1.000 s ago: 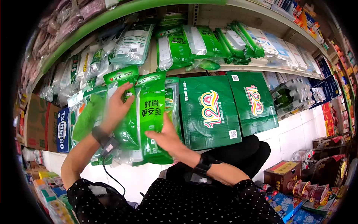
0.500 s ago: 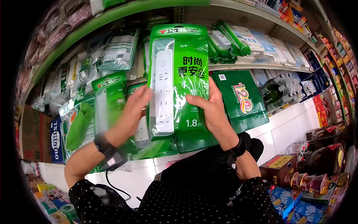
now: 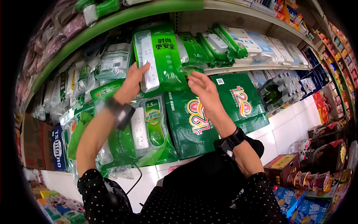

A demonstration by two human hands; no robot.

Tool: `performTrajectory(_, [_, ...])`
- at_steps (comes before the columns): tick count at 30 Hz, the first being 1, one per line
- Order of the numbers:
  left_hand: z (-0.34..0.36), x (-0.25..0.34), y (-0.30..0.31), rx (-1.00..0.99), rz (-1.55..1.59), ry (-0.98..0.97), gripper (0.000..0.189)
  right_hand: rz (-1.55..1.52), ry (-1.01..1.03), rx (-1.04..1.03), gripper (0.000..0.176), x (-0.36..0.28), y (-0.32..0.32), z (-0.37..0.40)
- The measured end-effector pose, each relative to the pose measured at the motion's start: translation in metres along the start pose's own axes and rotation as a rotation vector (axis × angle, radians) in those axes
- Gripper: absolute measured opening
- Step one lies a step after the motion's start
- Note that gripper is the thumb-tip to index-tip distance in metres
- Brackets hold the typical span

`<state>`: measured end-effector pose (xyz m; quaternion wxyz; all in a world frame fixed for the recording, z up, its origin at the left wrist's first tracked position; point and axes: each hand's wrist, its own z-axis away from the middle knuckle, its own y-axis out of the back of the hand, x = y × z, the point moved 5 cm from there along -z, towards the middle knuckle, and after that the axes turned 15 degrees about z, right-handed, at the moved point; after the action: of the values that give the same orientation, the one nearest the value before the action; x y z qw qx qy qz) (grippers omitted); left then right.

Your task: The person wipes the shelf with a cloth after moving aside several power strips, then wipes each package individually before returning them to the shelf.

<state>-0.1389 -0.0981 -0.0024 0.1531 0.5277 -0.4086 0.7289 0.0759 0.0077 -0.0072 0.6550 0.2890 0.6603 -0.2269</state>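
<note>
A green retail pack with a white power strip (image 3: 167, 61) inside leans at the edge of the middle shelf, its top reaching in under the shelf above. My left hand (image 3: 130, 84) grips the pack's left side, thumb across the clear front and the other fingers mostly hidden. Beside the lower right corner, my right hand (image 3: 206, 91) has its fingers stretched out, fingertips right at the plastic edge. Another power strip pack (image 3: 189, 48) sits just right of it on the shelf. Below my left hand lies a 1.5-metre power strip pack (image 3: 153, 123) on top of other goods.
Green cartons marked 120 (image 3: 238, 99) stand below the shelf on the right. A green cloth (image 3: 79, 130) lies on packs at the left, near a Tsingtao box (image 3: 57, 147). Wrapped bottles (image 3: 279, 91) stand farther right. The green-edged upper shelf (image 3: 123, 24) overhangs the goods.
The power strip pack has moved away from me, up and left onto the middle shelf. My right hand has let go of its front; my left hand has taken hold of its left side.
</note>
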Motion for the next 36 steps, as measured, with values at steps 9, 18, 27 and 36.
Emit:
performTrajectory(9, [-0.101,-0.014,0.041,0.305,-0.248,0.006,0.051,0.018,-0.11,0.088,0.028,0.047,0.052,0.022])
performTrajectory(18, [-0.125,-0.015,0.06,0.274,-0.366,0.046,0.082,0.038,-0.161,0.128,0.023,0.07,0.071,0.033])
performTrajectory(27, [-0.127,-0.029,0.071,0.251,-0.392,0.091,0.09,-0.004,-0.185,0.058,0.02,0.08,0.058,0.041])
performTrajectory(36, [-0.12,-0.02,0.02,0.192,-0.645,0.139,0.095,0.0,-0.204,0.07,0.02,0.077,0.056,0.047])
